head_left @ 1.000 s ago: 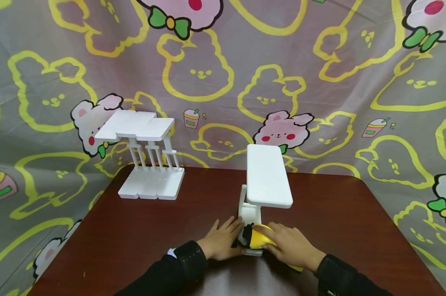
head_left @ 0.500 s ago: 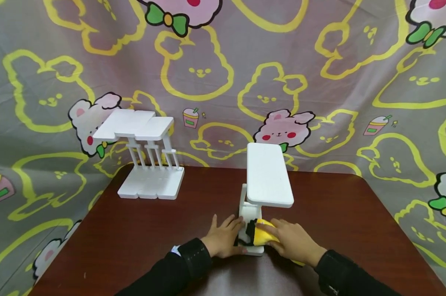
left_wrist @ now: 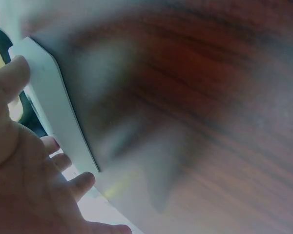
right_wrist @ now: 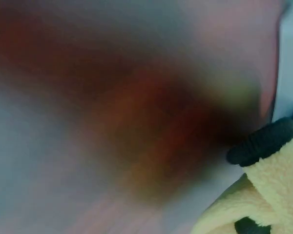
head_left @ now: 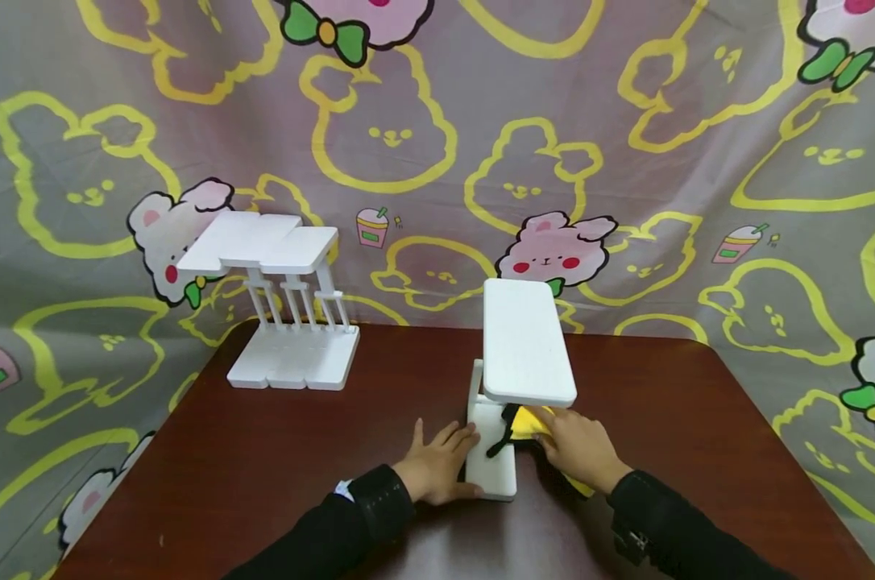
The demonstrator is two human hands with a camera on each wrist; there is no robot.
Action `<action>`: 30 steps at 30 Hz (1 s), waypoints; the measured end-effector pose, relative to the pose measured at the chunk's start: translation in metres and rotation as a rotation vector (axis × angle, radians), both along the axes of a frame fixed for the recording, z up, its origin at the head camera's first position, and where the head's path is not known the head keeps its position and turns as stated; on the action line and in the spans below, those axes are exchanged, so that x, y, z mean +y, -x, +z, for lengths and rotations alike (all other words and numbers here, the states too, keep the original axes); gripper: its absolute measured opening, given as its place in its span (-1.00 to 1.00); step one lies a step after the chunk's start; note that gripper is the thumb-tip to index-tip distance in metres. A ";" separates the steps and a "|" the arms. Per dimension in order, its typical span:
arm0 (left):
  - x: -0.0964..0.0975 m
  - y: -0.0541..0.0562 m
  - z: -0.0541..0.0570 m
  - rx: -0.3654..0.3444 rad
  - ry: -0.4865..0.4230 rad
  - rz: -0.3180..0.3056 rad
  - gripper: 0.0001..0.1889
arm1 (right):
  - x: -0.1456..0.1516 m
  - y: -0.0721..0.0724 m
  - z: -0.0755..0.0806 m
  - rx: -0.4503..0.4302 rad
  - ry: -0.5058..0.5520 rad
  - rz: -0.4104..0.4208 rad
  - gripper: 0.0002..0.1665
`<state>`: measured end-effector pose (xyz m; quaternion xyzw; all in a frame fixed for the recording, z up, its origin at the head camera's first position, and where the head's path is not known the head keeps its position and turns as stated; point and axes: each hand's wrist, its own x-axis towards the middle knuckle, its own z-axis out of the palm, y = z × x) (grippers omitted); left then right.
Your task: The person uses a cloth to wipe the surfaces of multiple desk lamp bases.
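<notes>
A white foldable stand (head_left: 528, 342) rises from the table on a flat base (head_left: 501, 475), its wide top plate tilted toward me. My left hand (head_left: 437, 466) rests along the left edge of that base with fingers spread; the left wrist view shows its thumb and fingertips touching the base's side (left_wrist: 53, 92). In my right hand (head_left: 578, 447) is a yellow cleaning cloth (head_left: 528, 423) with a black edge, bunched under the fingers over the right part of the base, just below the top plate. The right wrist view catches the fluffy cloth (right_wrist: 278, 180) beside the base, with the fingers out of sight.
Several similar white stands (head_left: 292, 358) stand side by side at the back left of the brown wooden table (head_left: 394, 379). A grey curtain with yellow cartoon outlines (head_left: 394, 137) hangs right behind the table's far edge.
My right hand has slid the cloth forward and to the right across the base, uncovering its near part. The left hand keeps its place on the base's edge.
</notes>
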<state>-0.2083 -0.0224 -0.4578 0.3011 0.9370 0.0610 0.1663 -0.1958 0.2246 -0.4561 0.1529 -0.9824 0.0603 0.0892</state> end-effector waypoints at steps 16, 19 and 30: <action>0.004 -0.003 0.009 -0.018 0.056 0.008 -0.14 | -0.003 -0.009 0.015 -0.202 0.001 0.055 -0.50; 0.003 0.000 0.007 0.005 0.070 0.011 -0.14 | -0.001 -0.033 0.016 -0.163 -0.052 0.147 -0.49; 0.003 0.001 0.008 0.026 0.083 -0.010 -0.16 | 0.002 -0.055 0.035 -0.017 -0.159 0.273 -0.48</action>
